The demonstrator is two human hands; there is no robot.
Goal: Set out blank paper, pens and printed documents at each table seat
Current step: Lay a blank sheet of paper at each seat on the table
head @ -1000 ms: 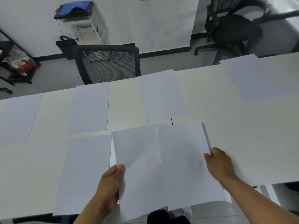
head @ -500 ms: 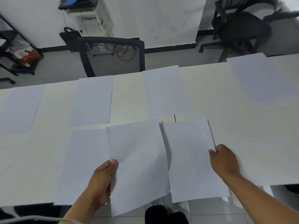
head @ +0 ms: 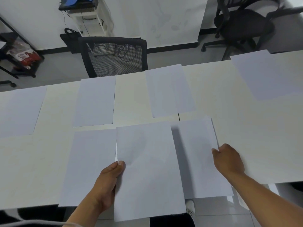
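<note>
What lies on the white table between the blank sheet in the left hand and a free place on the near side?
The left hand pinches a blank white paper sheet. Directly left, another sheet already occupies the white table; the right hand holds a stack beside it.

Straight ahead past the fingers, a black mesh-backed chair point(head: 114, 58) is tucked against the far edge of the white table point(head: 246, 128), cables showing through its mesh. Off to the far right sits a second black office chair point(head: 244, 27). Far left, a black rack point(head: 19, 63) holds a red packet point(head: 24, 57). Behind, a white stand point(head: 91, 18) carries a blue-topped device point(head: 77, 3).
</note>
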